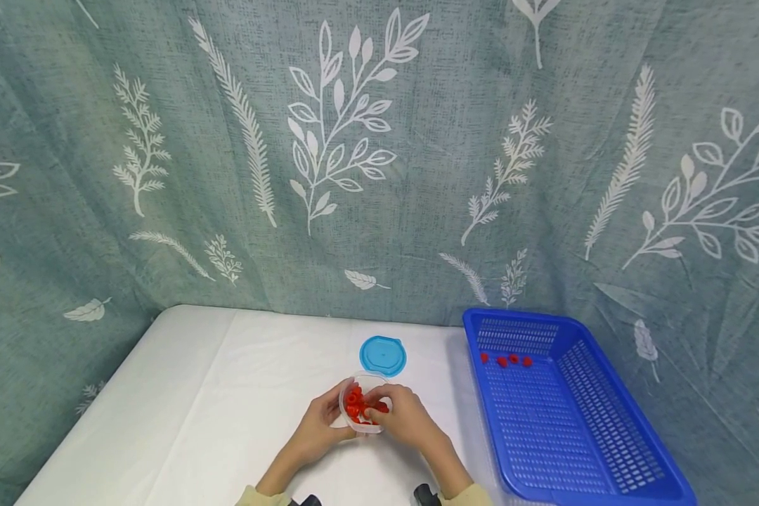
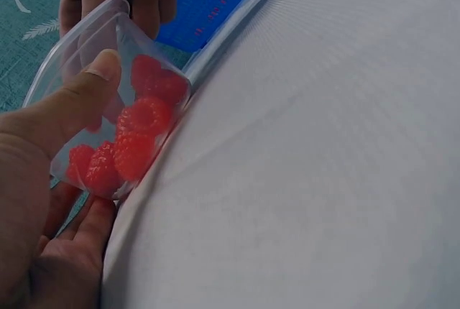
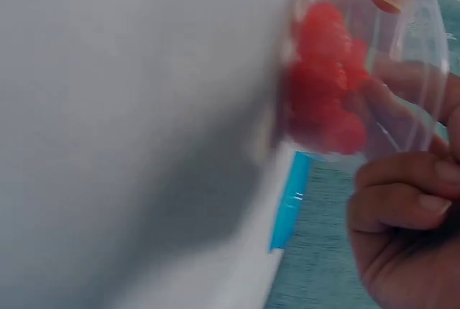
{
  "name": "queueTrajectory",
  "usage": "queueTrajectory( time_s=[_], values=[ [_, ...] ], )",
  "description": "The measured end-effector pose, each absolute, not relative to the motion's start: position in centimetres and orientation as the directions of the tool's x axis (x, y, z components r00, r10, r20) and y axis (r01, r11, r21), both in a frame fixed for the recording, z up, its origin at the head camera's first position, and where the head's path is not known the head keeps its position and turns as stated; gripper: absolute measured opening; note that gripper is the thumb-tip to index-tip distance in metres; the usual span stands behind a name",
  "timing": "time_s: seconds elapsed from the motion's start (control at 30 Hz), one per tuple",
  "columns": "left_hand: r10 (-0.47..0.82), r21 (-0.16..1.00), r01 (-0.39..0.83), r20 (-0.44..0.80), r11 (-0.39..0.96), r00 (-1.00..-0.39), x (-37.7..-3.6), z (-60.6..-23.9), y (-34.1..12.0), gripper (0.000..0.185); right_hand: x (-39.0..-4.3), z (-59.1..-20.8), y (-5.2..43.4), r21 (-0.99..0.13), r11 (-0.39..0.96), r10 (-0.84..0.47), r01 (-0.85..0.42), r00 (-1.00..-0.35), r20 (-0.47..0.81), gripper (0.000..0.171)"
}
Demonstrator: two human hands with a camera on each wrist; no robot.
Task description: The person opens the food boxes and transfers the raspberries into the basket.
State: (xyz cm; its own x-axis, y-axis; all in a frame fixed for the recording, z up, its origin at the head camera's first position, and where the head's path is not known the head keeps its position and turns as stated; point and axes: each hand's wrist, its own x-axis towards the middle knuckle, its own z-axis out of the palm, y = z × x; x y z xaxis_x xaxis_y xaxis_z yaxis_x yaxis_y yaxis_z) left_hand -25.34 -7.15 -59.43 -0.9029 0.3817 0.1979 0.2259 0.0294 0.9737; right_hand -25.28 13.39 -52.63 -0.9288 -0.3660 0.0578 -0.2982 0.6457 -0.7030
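A small clear plastic container (image 1: 360, 385) of red raspberries (image 1: 354, 402) stands on the white table, held between both hands. My left hand (image 1: 329, 416) grips its left wall, and in the left wrist view its thumb (image 2: 79, 100) presses on the clear side over the raspberries (image 2: 140, 133). My right hand (image 1: 382, 407) reaches over the right rim, its fingertips pinching a raspberry inside. In the right wrist view the other fingers (image 3: 402, 194) are curled beside the container (image 3: 402, 50).
The round blue lid (image 1: 382, 355) lies just behind the container. A blue perforated basket (image 1: 582, 450) sits at the right with several raspberries (image 1: 506, 360) near its far end. A leaf-patterned curtain (image 1: 354, 176) closes off the back and sides.
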Motion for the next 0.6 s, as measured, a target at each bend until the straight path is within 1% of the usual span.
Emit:
queueTrajectory(
  time_s=[0.2, 0.33, 0.5, 0.6],
  values=[
    [0.388, 0.974, 0.225, 0.199, 0.021, -0.9, -25.4, -59.4, -7.2, 0.09, -25.7, -51.1, 13.0, -0.595, 0.732, -0.443, -0.332, -0.895, -0.046, 0.016],
    [0.393, 0.975, 0.223, 0.197, 0.023, -0.898, -25.5, -59.5, -7.2, 0.09, -25.9, -50.9, 12.9, -0.579, 0.748, -0.446, -0.325, -0.892, -0.076, 0.015],
    [0.386, 0.975, 0.219, 0.189, 0.033, -0.903, -25.4, -59.6, -7.2, 0.09, -26.0, -51.0, 12.7, -0.562, 0.76, -0.442, -0.327, -0.894, -0.076, 0.013],
    [0.385, 0.974, 0.222, 0.191, 0.037, -0.903, -25.4, -59.6, -7.3, 0.09, -26.1, -51.1, 12.8, -0.572, 0.753, -0.447, -0.326, -0.891, -0.08, 0.012]
  ],
)
